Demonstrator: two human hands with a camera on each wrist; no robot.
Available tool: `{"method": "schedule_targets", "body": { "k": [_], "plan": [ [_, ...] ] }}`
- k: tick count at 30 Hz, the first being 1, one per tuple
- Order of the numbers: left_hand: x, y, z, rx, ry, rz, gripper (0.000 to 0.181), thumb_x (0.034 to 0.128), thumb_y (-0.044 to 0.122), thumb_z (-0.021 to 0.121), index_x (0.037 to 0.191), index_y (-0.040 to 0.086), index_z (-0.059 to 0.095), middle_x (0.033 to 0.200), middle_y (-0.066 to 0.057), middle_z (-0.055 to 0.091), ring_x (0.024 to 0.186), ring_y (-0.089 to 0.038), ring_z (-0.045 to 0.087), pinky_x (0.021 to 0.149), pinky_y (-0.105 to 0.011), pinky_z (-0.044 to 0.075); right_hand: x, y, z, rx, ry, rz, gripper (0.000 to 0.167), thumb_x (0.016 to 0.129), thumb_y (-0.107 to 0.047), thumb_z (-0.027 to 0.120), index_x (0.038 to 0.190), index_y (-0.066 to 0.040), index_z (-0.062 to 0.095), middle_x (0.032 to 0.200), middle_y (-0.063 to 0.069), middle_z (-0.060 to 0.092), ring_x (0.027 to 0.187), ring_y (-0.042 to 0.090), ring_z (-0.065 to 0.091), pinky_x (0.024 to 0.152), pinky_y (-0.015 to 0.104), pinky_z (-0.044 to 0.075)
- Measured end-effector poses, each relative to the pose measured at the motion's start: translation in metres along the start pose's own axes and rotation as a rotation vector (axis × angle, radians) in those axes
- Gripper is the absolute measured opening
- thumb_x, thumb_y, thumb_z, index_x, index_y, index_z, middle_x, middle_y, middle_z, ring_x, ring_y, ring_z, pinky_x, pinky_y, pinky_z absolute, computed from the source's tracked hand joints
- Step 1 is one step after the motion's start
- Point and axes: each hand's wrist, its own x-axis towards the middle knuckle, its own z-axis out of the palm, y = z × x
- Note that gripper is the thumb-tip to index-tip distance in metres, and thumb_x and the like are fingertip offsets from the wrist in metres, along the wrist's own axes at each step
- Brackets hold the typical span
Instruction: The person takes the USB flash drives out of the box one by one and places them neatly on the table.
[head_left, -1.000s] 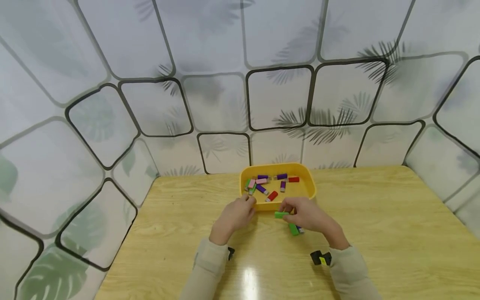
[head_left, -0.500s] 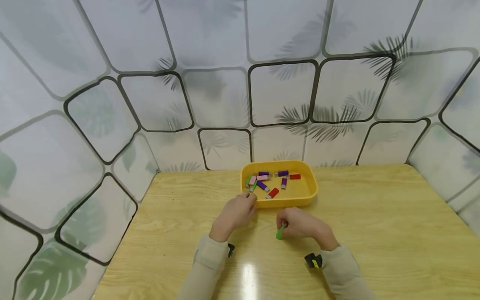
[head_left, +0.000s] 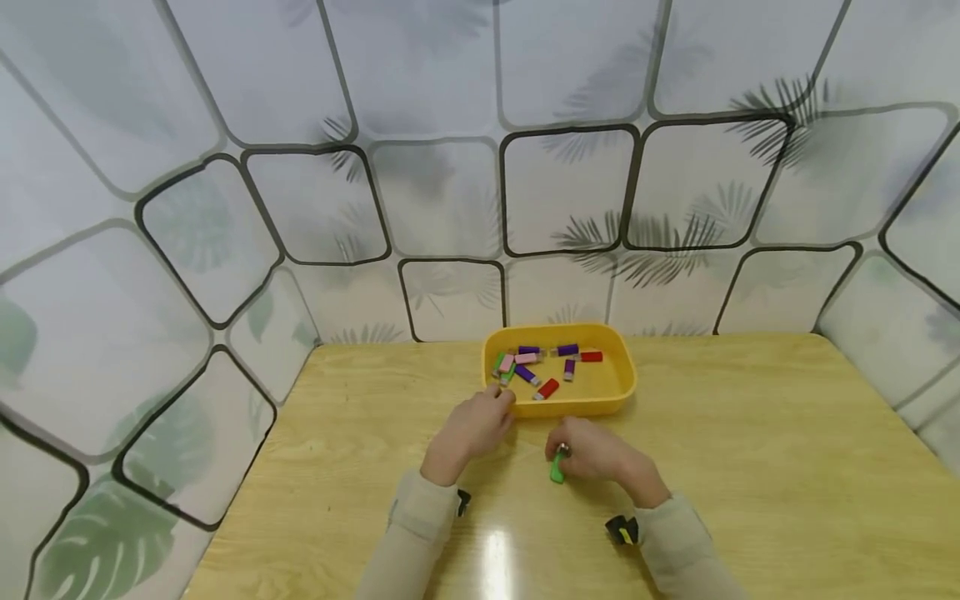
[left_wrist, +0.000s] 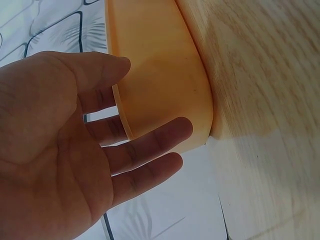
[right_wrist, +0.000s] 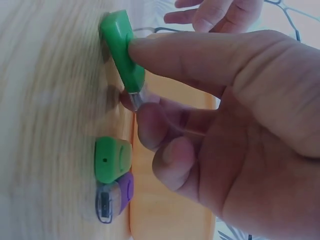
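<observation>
In the head view my right hand (head_left: pixel 592 450) holds a green USB flash drive (head_left: pixel 557 468) low over the table, in front of the yellow tray (head_left: pixel 577 407). The right wrist view shows the thumb and fingers pinching this drive (right_wrist: pixel 122 47), its clear-capped end toward the fingers. Beside that hand, a second green USB drive (right_wrist: pixel 111 159) and a purple one with a clear cap (right_wrist: pixel 107 202) lie together on the table; the hand hides them in the head view. My left hand (head_left: pixel 474 427) grips the tray's front left rim, thumb outside, with two fingers behind the wall (left_wrist: pixel 160 80).
Inside the tray lie several USB drives: purple ones (head_left: pixel 527 375), red ones (head_left: pixel 547 389), pink ones (head_left: pixel 527 358) and green ones. A wooden table (head_left: pixel 337 467) spreads around it. Patterned fabric walls (head_left: pixel 442 200) stand behind and at both sides.
My right hand has moved toward me and slightly left, away from the tray's front edge. The green drive has turned from crosswise to pointing toward me. My left hand stays at the rim.
</observation>
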Motion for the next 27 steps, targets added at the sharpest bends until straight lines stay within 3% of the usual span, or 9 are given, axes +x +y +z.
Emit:
{"method": "schedule_targets", "body": {
  "k": [6, 13, 27],
  "plan": [
    [-0.001, 0.001, 0.003, 0.001, -0.006, 0.003, 0.023, 0.1020, 0.020, 0.055, 0.121, 0.008, 0.061, 0.107, -0.010, 0.061, 0.085, -0.022, 0.063, 0.071, -0.035, 0.053, -0.006, -0.006, 0.002, 0.002, 0.006, 0.089, 0.012, 0.082, -0.004, 0.075, 0.090, -0.008, 0.068, 0.089, 0.002, 0.056, 0.078, 0.016, 0.050, 0.073, 0.035, 0.046],
    [-0.001, 0.002, -0.002, 0.003, 0.019, 0.012, 0.018, 0.1014, 0.019, 0.056, 0.114, 0.007, 0.061, 0.100, -0.010, 0.059, 0.079, -0.022, 0.060, 0.065, -0.034, 0.051, -0.003, -0.011, 0.003, 0.032, 0.002, 0.177, 0.034, 0.071, -0.018, 0.087, 0.096, -0.011, 0.065, 0.092, 0.002, 0.052, 0.076, 0.016, 0.048, 0.068, 0.034, 0.043],
    [0.000, 0.001, 0.000, 0.005, 0.019, 0.011, 0.019, 0.1013, 0.020, 0.056, 0.115, 0.008, 0.061, 0.099, -0.009, 0.058, 0.079, -0.021, 0.060, 0.065, -0.034, 0.050, -0.011, -0.014, -0.002, -0.019, -0.053, 0.234, 0.037, 0.068, 0.004, 0.081, 0.099, -0.010, 0.065, 0.099, 0.004, 0.050, 0.078, 0.018, 0.047, 0.070, 0.037, 0.045]
  ]
}}
